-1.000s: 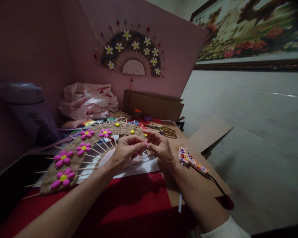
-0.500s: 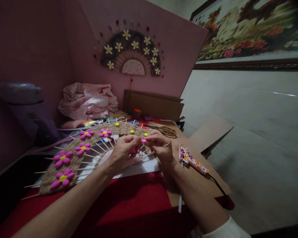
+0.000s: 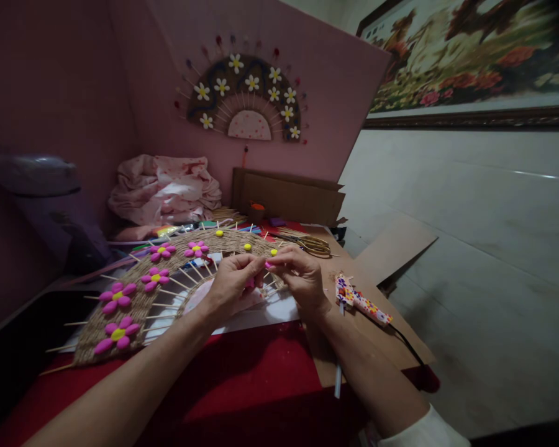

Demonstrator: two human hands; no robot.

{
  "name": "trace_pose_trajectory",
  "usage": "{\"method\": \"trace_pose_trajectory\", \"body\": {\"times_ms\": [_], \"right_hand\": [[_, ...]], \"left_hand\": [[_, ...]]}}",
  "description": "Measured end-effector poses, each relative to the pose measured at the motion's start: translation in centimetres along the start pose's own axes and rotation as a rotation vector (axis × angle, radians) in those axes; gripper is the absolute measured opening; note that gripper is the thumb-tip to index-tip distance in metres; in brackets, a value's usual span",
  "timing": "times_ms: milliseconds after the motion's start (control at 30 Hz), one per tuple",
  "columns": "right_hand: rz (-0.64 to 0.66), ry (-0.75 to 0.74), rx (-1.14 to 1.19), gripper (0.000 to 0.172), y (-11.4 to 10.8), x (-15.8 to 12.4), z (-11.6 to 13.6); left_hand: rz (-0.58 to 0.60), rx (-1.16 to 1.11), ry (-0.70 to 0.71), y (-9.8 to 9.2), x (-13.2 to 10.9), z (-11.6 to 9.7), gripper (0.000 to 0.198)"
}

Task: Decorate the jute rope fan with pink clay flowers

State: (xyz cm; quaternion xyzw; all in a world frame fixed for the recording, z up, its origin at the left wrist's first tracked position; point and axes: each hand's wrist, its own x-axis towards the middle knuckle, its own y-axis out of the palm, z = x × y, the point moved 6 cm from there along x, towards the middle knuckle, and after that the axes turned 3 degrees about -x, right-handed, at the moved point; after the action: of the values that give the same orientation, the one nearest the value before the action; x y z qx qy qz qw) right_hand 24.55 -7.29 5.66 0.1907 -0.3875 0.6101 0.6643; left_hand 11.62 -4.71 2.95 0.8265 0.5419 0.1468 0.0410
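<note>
A half-round fan of woven jute (image 3: pixel 135 298) with wooden skewers lies on the table. It carries several pink flowers (image 3: pixel 117 295) with yellow centres, plus bare yellow dots (image 3: pixel 248 247) towards its right end. My left hand (image 3: pixel 230 287) and my right hand (image 3: pixel 298 279) meet above that right end. Both are closed in a pinch on a small pink piece (image 3: pixel 266 266) held between the fingertips. More pink shows under my left hand's fingers.
A patterned glue gun (image 3: pixel 361 303) lies on cardboard right of my hands, and gold scissors (image 3: pixel 310 244) lie behind them. A finished fan with white flowers (image 3: pixel 245 99) hangs on the pink board. Crumpled pink cloth (image 3: pixel 165 189) and a cardboard box (image 3: pixel 286 197) stand at the back.
Both hands have lifted slightly and moved back towards the fan's rim, still pinched together. The small pink piece now shows between the fingertips.
</note>
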Motion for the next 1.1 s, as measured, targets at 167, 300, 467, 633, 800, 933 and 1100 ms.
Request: {"method": "trace_pose_trajectory", "body": {"times_ms": [167,300,467,633,800,933,1100], "right_hand": [[0.003,0.002,-0.059,0.006,-0.04,0.01,0.27],[0.024,0.043,-0.092,0.009,0.13,-0.11,-0.03],[0.026,0.101,-0.052,0.009,0.35,-0.3,-0.54],[0.012,0.133,-0.001,0.009,0.26,-0.39,-0.58],[-0.001,0.13,0.019,0.008,0.13,-0.35,-0.58],[0.013,0.101,0.023,0.005,0.17,-0.29,-0.38],[0.055,0.106,0.014,0.006,0.47,-0.39,-0.48]], "left_hand": [[-0.012,0.005,-0.007,-0.05,0.06,-0.05,0.029],[-0.01,0.066,0.033,0.1,-0.07,-0.42,0.029],[-0.034,0.03,0.041,0.03,-0.03,-0.11,0.028],[-0.101,-0.171,0.012,-0.5,0.17,-0.19,0.022],[-0.143,-0.301,-0.061,-0.77,0.08,-0.22,0.004],[-0.147,-0.315,-0.079,-0.74,0.13,0.04,0.009],[-0.093,-0.433,-0.134,-0.27,0.07,0.31,0.016]]}}
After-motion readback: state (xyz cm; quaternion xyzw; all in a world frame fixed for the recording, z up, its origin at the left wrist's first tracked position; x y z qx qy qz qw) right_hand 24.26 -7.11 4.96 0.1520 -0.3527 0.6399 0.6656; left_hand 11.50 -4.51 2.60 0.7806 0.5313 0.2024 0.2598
